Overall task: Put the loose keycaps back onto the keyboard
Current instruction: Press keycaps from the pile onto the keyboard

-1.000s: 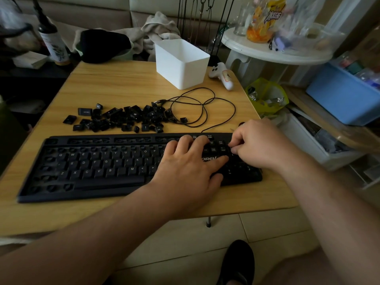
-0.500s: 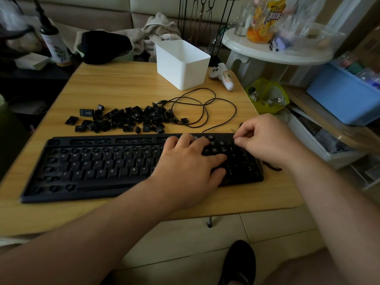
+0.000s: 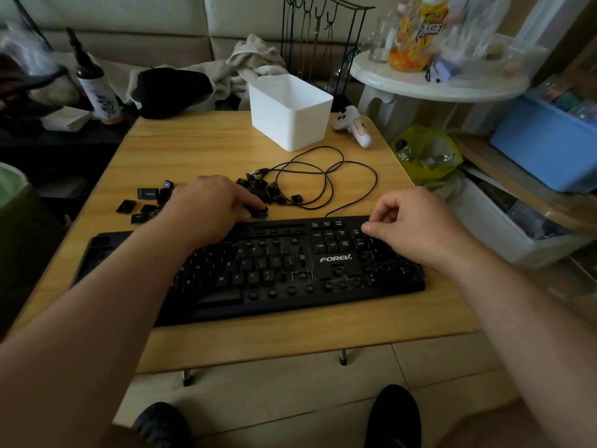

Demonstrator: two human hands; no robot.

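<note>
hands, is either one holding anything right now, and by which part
The left hand pinches a loose keycap at its fingertips, from the pile behind the keyboard. The right hand has curled fingers with nothing visible in them.

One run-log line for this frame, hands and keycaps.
left hand: reaching into loose keycaps, fingertips on one | right hand: curled over keyboard numpad corner, hold unclear | many key sockets bare

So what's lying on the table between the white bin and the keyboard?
In the head view, the coiled black cable lies between white bin and keyboard, with loose keycaps beside it.
</note>
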